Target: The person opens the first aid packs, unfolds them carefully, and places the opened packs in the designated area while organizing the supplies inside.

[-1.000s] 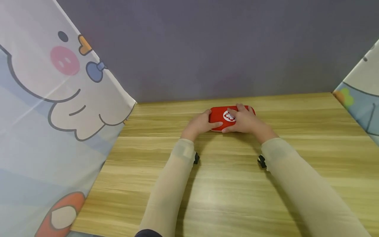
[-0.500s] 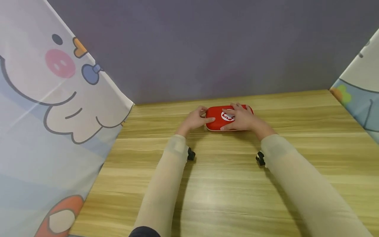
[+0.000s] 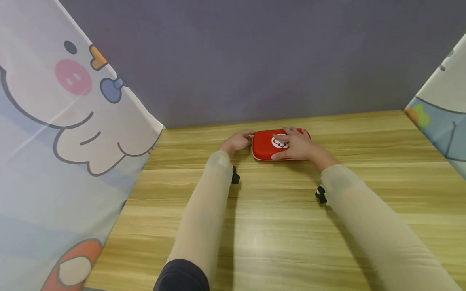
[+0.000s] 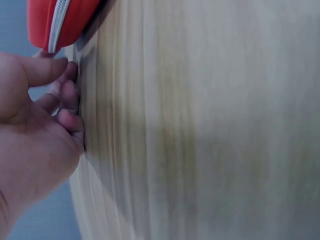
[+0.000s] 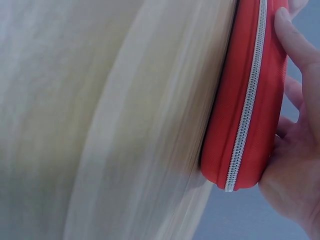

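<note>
A red hard-shell zip case point(image 3: 263, 145) with a white emblem lies flat on the wooden table near its back edge. From above, my right hand point(image 3: 299, 146) holds the case's right half, its thumb at the front edge and fingers spread over the top. The silver zipper point(image 5: 245, 117) shows closed along the side in the right wrist view. At the case's left end is my left hand point(image 3: 237, 141), with curled fingers and the thumb close to the index finger. In the left wrist view these fingers point(image 4: 70, 95) sit just by the zipper's end; any zipper pull between them is hidden.
The wood-grain table point(image 3: 276, 226) stretches in front of the case and to both sides. A grey wall point(image 3: 255, 60) rises behind it. Cartoon-printed cloth hangs point(image 3: 40, 161) at the left, with more cloth point(image 3: 444, 121) at the right.
My left hand has let go of the case's left side and moved round to its left end, its thumb now off the top. The right hand stays on the case.
</note>
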`<state>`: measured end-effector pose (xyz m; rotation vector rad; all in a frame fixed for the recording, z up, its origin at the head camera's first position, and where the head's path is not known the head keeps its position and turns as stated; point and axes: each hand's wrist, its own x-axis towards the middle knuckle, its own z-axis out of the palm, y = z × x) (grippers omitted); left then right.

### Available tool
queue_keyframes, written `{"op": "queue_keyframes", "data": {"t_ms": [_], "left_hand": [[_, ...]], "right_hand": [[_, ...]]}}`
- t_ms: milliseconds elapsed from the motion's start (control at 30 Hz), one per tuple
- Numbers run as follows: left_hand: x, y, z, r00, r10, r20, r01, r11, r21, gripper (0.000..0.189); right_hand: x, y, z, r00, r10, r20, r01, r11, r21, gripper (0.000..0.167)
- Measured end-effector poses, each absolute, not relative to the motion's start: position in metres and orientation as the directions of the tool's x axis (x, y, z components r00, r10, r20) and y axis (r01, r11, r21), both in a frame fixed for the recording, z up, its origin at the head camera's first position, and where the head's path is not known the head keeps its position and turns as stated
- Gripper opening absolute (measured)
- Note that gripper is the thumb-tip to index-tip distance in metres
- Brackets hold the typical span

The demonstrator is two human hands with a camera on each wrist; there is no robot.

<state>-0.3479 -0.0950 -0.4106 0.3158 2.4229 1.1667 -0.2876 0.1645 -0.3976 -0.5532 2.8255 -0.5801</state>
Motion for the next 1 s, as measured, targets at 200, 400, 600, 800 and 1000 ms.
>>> {"op": "queue_keyframes", "data": {"t_ms": [200,400,600,800,1000], "left_hand": [[-0.362,-0.091,-0.411,-0.845,0.461,-0.271,0.099,0.633,0.767,0.068],[-0.375,-0.085,-0.408,-0.808,0.497,-0.315,0.138,0.681,0.719,0.063],[-0.388,-0.084,-0.409,-0.826,0.481,-0.295,0.171,0.711,0.682,0.054],[-0.395,-0.090,-0.411,-0.821,0.491,-0.292,0.164,0.692,0.703,0.036],[-0.397,-0.092,-0.412,-0.814,0.503,-0.291,0.193,0.706,0.681,0.036]], "right_hand": [[-0.290,0.167,-0.399,-0.908,-0.400,-0.126,-0.317,0.852,-0.418,0.100],[-0.289,0.172,-0.397,-0.910,-0.397,-0.122,-0.318,0.855,-0.410,0.099],[-0.289,0.171,-0.396,-0.904,-0.413,-0.108,-0.335,0.844,-0.418,0.099],[-0.288,0.168,-0.399,-0.904,-0.415,-0.104,-0.339,0.843,-0.417,0.099],[-0.289,0.168,-0.401,-0.906,-0.409,-0.111,-0.331,0.846,-0.418,0.099]]}}
